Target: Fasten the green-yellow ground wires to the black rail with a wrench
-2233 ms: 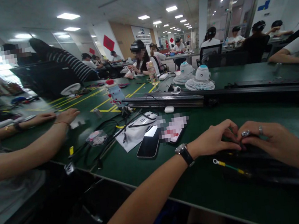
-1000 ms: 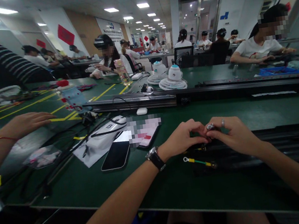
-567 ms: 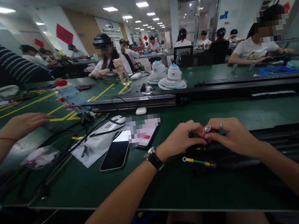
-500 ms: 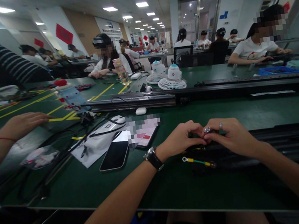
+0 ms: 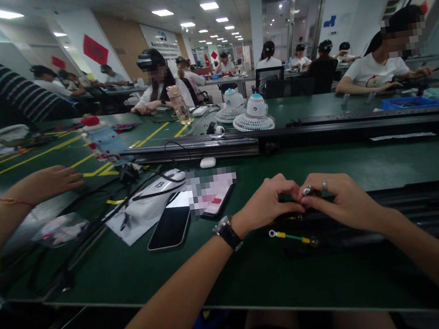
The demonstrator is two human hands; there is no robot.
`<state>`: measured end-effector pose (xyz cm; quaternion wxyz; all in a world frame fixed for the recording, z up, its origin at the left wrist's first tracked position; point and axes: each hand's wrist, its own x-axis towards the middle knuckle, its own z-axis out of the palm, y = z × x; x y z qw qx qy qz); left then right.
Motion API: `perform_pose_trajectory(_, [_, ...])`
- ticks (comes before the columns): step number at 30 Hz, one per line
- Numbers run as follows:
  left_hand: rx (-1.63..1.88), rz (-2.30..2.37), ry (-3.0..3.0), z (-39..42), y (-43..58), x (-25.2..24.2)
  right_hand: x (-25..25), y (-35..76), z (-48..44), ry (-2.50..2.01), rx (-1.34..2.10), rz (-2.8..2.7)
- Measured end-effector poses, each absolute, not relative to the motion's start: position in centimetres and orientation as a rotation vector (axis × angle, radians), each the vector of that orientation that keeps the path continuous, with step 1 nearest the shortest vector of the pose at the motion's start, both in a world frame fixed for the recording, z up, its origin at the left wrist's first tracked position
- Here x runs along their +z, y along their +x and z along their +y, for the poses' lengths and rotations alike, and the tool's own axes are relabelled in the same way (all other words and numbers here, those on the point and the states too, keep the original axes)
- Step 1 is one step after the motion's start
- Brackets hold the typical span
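Note:
My left hand (image 5: 269,201), with a watch on its wrist, has thumb and fingertips pinched together. Fingertip to fingertip with it is my right hand (image 5: 334,200), wearing rings and also closed in a pinch. Whatever lies between the fingers, if anything, is too small and hidden to make out. Both hands are over the near end of a black metal rail (image 5: 406,214) that lies on the green table. Below them a short green wire (image 5: 294,236) with yellow sleeves and a ring terminal sticks out from the rail end.
Two phones (image 5: 170,227) and a white bag (image 5: 136,211) lie left of my hands, beside black cables (image 5: 78,247). A co-worker's hand (image 5: 49,186) reaches in from the left. Beyond are a white earbud case (image 5: 208,163), another long rail (image 5: 201,149) and small fans (image 5: 253,116).
My hands stay almost still, fingertips together. The co-worker's hand at the left has shifted slightly to the right.

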<state>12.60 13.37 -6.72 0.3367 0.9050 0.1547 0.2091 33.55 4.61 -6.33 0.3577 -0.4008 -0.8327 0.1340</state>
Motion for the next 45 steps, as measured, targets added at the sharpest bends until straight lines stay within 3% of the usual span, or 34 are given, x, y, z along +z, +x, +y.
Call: perform_pose_trajectory(45, [0.528, 0.328, 2.347, 13.37, 12.73, -6.88, -6.65, 33.67, 4.5, -1.055, 0.227, -2.172])
